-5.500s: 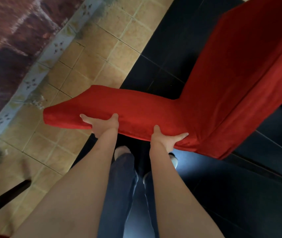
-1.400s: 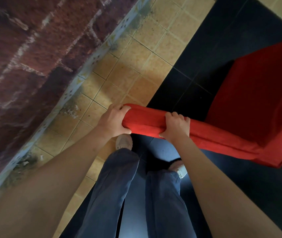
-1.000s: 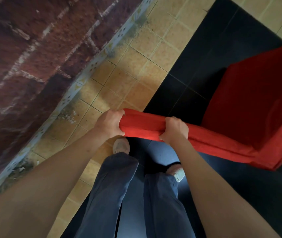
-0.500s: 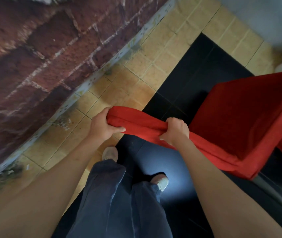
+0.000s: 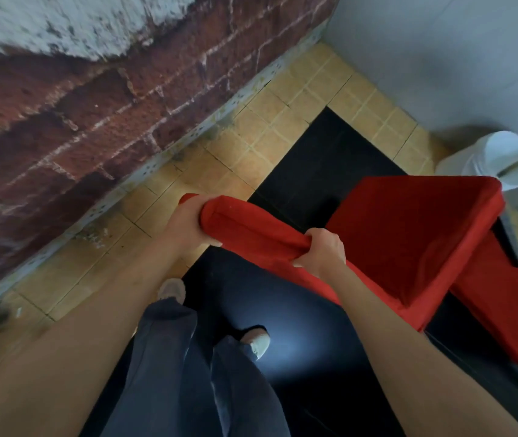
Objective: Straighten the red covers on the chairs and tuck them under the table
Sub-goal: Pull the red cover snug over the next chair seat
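Note:
A chair in a red cover [image 5: 409,234] stands in front of me, its backrest top running from the centre toward the lower right and its seat beyond it. My left hand [image 5: 188,225] grips the left end of the backrest top, fingers curled round the red cloth. My right hand [image 5: 323,250] grips the same top edge further right. A dark bare part of the chair frame [image 5: 509,238] shows at the seat's right side, where the cover hangs loose.
A brick wall [image 5: 93,115] with a pale skirting runs along the left. The floor has tan tiles [image 5: 260,143] and a black tiled area [image 5: 323,162]. A white bucket-like object [image 5: 497,159] stands at the right by a pale wall. My legs and shoes are below.
Earlier my hands pressed flat on the backrest; since then they have curled round its top. Over the last second the view has tilted up, showing the seat's far edge and the white object.

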